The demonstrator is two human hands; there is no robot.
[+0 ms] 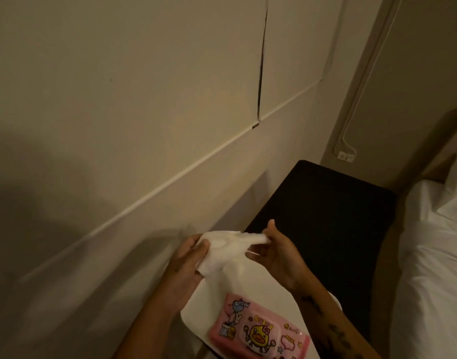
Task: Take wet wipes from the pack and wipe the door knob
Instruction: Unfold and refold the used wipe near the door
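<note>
A white wet wipe (223, 251) is stretched between both hands, low in the middle of the head view. My left hand (188, 265) grips its left end and my right hand (279, 251) pinches its right corner. Below them a pink pack of wipes (258, 330) with a yellow duck picture lies flat on a small white round table (214, 299), its lid shut. No door knob is in view.
A beige wall (144, 112) with a white cable strip fills the left and top. A black cabinet top (325, 216) stands just beyond my hands. A bed with white sheets (434, 255) lies at the right. A wall socket (346, 156) sits in the corner.
</note>
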